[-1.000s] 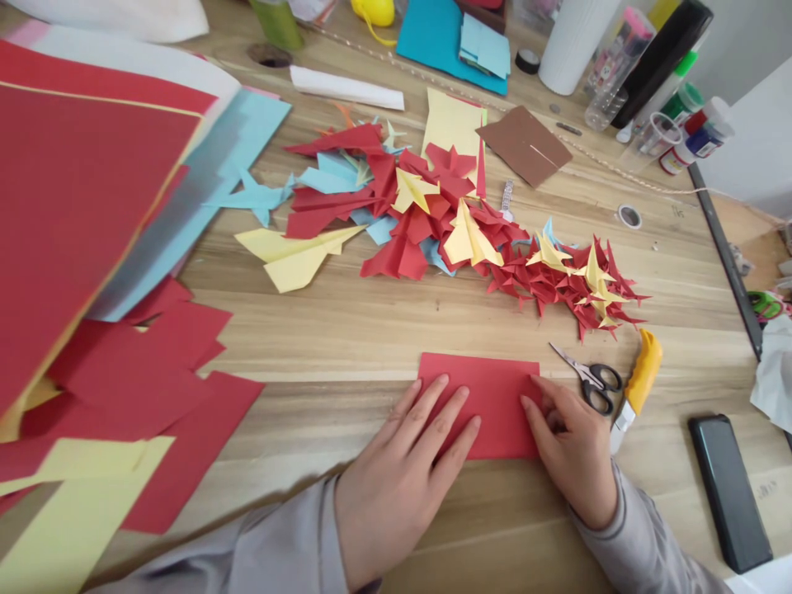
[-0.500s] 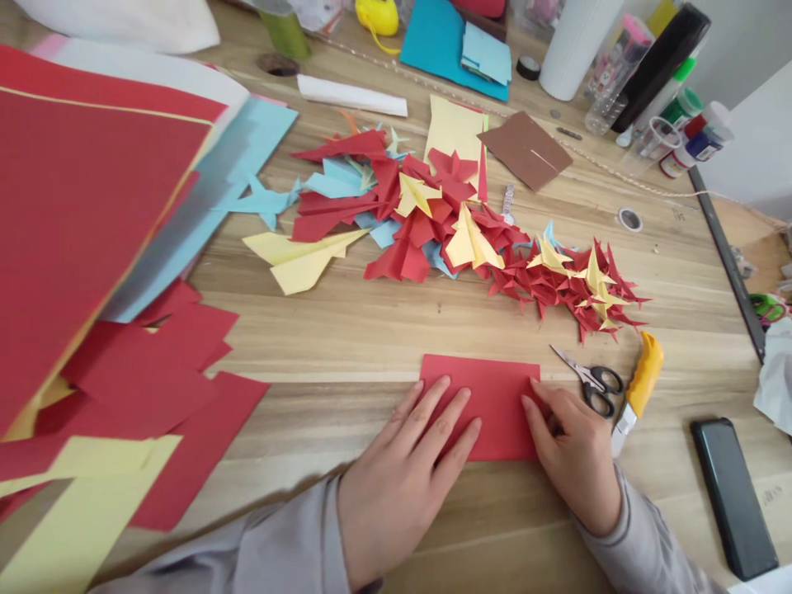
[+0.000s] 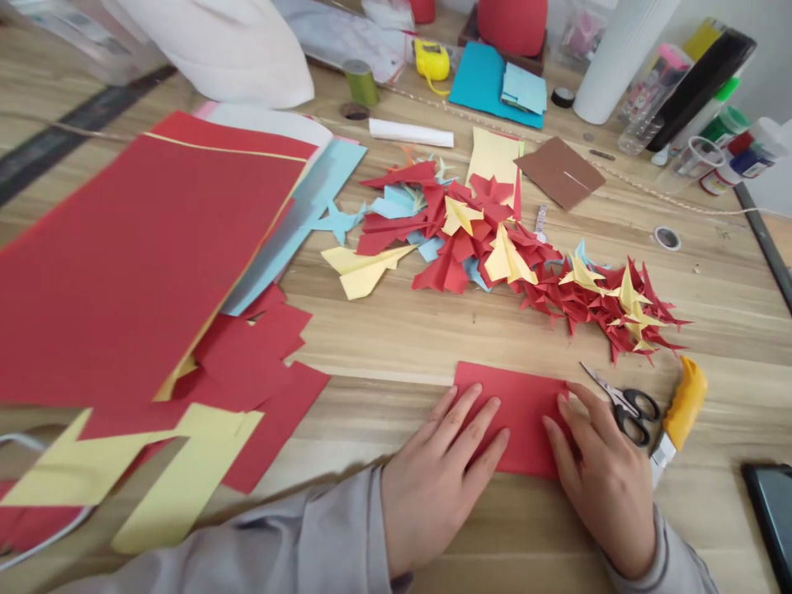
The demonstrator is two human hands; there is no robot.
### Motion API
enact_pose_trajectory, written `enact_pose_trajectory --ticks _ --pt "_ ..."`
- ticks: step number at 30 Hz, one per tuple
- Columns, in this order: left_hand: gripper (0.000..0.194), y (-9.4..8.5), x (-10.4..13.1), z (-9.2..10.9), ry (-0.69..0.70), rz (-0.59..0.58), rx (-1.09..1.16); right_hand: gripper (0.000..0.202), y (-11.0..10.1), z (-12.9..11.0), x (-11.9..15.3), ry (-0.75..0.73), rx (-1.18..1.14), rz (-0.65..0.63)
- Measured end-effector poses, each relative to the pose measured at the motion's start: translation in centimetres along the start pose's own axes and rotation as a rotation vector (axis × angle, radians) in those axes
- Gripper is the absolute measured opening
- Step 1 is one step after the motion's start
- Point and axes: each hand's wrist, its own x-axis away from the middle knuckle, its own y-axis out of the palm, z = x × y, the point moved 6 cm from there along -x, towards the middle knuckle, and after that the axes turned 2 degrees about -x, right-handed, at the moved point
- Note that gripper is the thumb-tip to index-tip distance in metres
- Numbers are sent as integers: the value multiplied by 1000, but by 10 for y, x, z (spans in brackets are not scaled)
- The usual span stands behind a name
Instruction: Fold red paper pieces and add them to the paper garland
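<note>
A red paper sheet [image 3: 525,404], seemingly folded, lies on the wooden table in front of me. Across its left part my left hand [image 3: 445,470] rests flat, fingers spread. My right hand [image 3: 603,470] touches the right edge of the sheet, its bent fingers apart and their tips on the paper near the top right corner. Right of that hand are small black-handled scissors [image 3: 628,406] and a yellow utility knife [image 3: 684,404].
Folded paper planes [image 3: 458,214] and smaller red and yellow pieces [image 3: 606,301] form a long pile beyond the sheet. Large red sheets [image 3: 154,247] and cut scraps [image 3: 247,355] cover the left. A phone [image 3: 770,511] lies right; bottles [image 3: 742,157] stand at the back.
The view has swung left, so everything appears shifted to the right. My right fingers have spread and reach further over the red sheet's edge. My left hand stays flat on it.
</note>
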Motion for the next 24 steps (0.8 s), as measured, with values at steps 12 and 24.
enact_pose_trajectory --ticks 12,24 --pt "43 2 -1 -6 -70 -25 78 27 1 -1 0 -13 24 7" --pt "37 -2 -6 -21 -108 48 67 27 1 -1 0 -23 36 0"
